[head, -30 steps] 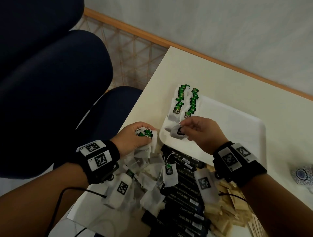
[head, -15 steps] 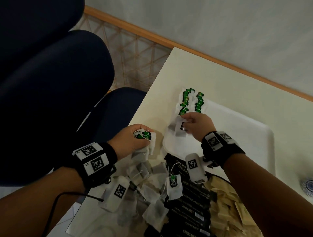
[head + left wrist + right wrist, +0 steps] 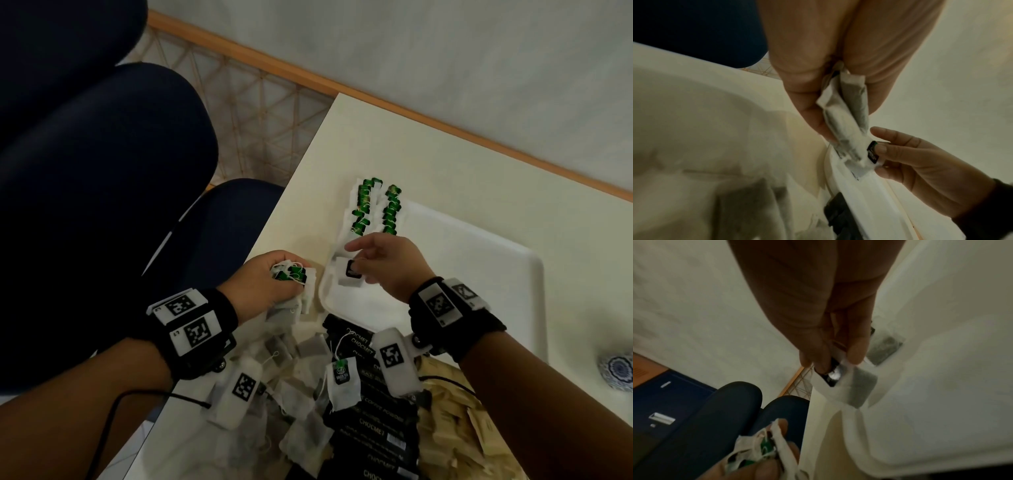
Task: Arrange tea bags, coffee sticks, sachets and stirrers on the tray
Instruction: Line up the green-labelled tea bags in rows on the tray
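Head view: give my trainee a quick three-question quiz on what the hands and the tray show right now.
1. True or false: the left hand grips a bunch of tea bags.
2. Multiple choice: the tea bag that the right hand pinches sits over which part of the white tray?
A. its far right corner
B. its near left corner
C. off the tray, above the coffee sticks
3. Fill in: the two rows of placed tea bags on the tray show tags of the colour ____.

Key: 1 true; 2 B; 3 green.
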`<state>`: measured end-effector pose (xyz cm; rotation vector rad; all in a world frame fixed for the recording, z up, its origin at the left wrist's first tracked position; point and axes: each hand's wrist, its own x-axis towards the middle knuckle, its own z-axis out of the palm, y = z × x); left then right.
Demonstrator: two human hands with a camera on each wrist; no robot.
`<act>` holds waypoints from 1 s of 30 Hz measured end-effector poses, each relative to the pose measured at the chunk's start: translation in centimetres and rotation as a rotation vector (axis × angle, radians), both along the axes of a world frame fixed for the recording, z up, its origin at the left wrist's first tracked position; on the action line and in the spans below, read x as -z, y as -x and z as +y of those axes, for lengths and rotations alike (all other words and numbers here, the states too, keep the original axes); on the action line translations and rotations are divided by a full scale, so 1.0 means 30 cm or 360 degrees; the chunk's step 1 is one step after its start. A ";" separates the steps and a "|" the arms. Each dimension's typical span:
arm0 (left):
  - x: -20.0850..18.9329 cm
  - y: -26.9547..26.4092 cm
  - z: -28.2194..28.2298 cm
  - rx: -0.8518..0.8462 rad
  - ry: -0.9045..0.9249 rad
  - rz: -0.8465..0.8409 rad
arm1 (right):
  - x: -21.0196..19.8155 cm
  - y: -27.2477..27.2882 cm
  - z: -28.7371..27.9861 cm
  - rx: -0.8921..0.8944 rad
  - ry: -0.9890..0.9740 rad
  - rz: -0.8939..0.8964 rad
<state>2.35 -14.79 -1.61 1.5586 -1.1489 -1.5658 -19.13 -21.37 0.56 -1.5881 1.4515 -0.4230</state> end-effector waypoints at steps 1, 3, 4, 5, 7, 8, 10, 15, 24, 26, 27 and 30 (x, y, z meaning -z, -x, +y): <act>-0.001 0.001 0.000 -0.0002 -0.0001 -0.0003 | 0.002 -0.009 -0.005 0.0012 -0.0004 -0.0019; -0.004 -0.001 0.001 -0.0016 -0.0003 0.0000 | 0.016 -0.025 -0.022 0.0053 0.0043 0.0006; -0.005 -0.003 0.002 -0.0023 -0.0004 0.0002 | 0.025 -0.030 -0.031 0.0087 0.0076 0.0020; -0.007 -0.005 0.004 -0.0026 -0.0003 0.0006 | 0.034 -0.033 -0.039 0.0132 0.0107 0.0020; -0.010 -0.012 0.005 -0.0028 0.0004 0.0024 | 0.048 -0.031 -0.050 0.0222 0.0216 0.0055; -0.011 -0.016 0.006 -0.0028 0.0008 0.0033 | 0.047 -0.026 -0.049 0.0246 0.0297 0.0096; -0.007 -0.024 0.010 -0.0035 0.0016 0.0023 | 0.033 -0.018 -0.031 0.0221 0.0424 0.0149; 0.005 -0.026 0.027 -0.0039 -0.0019 0.0032 | 0.027 -0.026 0.071 -0.0482 0.0165 0.0455; -0.019 -0.011 0.013 0.0000 -0.0004 0.0020 | 0.082 -0.057 0.070 -0.0387 0.0095 0.0358; -0.021 -0.005 0.007 0.0008 -0.0005 0.0029 | 0.085 -0.056 0.065 -0.0389 0.0109 0.0359; -0.022 -0.002 0.006 0.0012 -0.0005 0.0030 | 0.086 -0.054 0.065 -0.0381 0.0107 0.0348; -0.024 0.012 0.002 0.0022 -0.0002 0.0025 | 0.082 -0.039 0.073 -0.0357 0.0097 0.0327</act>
